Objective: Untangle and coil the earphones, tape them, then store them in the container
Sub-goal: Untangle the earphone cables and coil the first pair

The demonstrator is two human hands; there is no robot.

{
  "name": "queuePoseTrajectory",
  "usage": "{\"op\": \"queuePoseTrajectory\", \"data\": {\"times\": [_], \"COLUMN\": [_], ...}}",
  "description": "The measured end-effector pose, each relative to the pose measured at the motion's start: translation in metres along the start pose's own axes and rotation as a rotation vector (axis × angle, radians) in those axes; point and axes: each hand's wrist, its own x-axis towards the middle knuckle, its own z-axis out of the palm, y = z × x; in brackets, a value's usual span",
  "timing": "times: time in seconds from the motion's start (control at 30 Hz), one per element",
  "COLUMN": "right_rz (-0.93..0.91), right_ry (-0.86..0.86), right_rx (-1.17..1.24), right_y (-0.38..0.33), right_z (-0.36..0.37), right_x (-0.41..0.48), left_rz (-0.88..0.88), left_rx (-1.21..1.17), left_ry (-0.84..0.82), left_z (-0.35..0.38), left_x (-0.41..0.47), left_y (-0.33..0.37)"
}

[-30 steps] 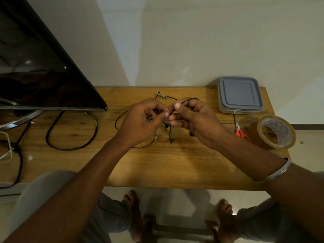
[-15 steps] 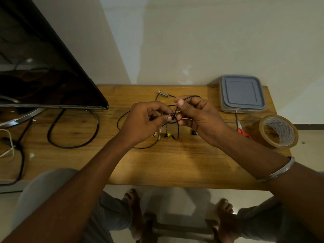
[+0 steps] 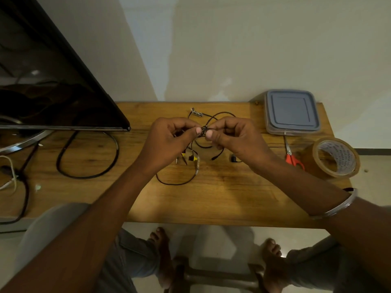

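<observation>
Your left hand (image 3: 169, 142) and right hand (image 3: 237, 138) were raised just above the wooden table (image 3: 222, 199), each pinching the thin black tangled earphone cable (image 3: 178, 184) at one knot between thumb and fingertips, the thumbs nearly touching; the rest of the cable trailed in loose loops onto the table beneath; the grey-lidded square plastic container (image 3: 292, 111) sat closed at the far right corner, near the roll of brown packing tape (image 3: 336, 159); had you pulled the two sides apart hard, I judge the knot could have cinched tighter, or the fine wire strained.
</observation>
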Motion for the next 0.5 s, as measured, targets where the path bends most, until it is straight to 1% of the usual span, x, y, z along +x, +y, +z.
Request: {"op": "queuePoseTrajectory", "data": {"times": [0.13,0.2,0.27,0.33,0.4,0.5], "right_rz": [-0.006,-0.033,-0.138,-0.232,-0.268,-0.267], "right_ry": [0.032,0.076,0.113,0.112,0.103,0.084], "right_rx": [-0.141,-0.184,-0.291,-0.391,-0.408,-0.379], "right_y": [0.0039,0.0057,0.0063,0.0055,0.0051,0.0077], "right_z": [0.0010,0.0044,0.0064,0.0070,0.0067,0.0051], "right_x": [-0.0021,-0.0041,-0.0057,-0.0061,-0.0060,-0.0050], "left_rz": [0.139,0.150,0.147,0.149,0.183,0.258], "left_rx": [0.278,0.316,0.312,0.325,0.370,0.440], "left_ry": [-0.043,-0.054,-0.043,-0.031,-0.031,-0.062], "left_z": [-0.0021,-0.0016,-0.0011,-0.0011,-0.0010,0.0009], "left_x": [-0.0011,-0.0022,-0.0026,-0.0021,-0.0017,-0.0019], "left_y": [-0.0050,-0.0027,-0.0016,-0.0014,-0.0008,-0.0001]}}
